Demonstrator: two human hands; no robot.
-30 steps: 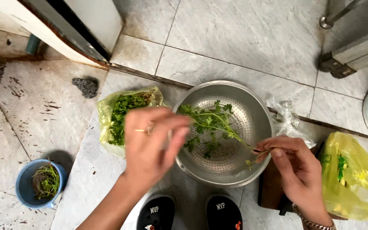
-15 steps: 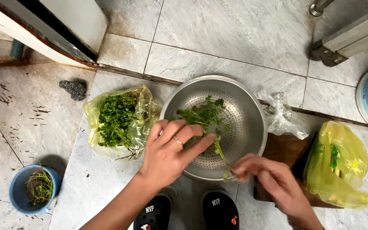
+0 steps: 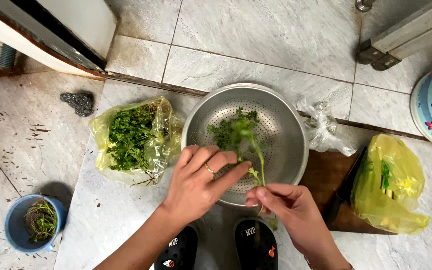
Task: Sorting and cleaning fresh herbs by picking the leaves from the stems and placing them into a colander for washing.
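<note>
- Since the earlier frame, the right hand (image 3: pixel 291 212) has drawn back to the colander's (image 3: pixel 281 125) near rim; the herb sprig (image 3: pixel 241 132) stands more upright over the bowl.
- Right fingertips are pinched shut on the stem base. The left hand (image 3: pixel 198 182) is loosely curled, fingers touching the stem, nothing clamped.
- Step judged: stripping leaves into the colander. The next move calls for a steady stem hold.
- Surface: marble floor (image 3: pixel 256 30); herb bag (image 3: pixel 131 137) left, yellow bag (image 3: pixel 388 185) on a board (image 3: pixel 326 180) right, blue cup (image 3: pixel 18 225).

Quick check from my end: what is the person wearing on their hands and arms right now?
Both forearms are bare, no sleeves and no gloves. The left hand has a thin gold-coloured ring on one finger. The right hand shows no ring; something like a bracelet sits at its wrist by the frame edge, too cropped to tell.
</note>
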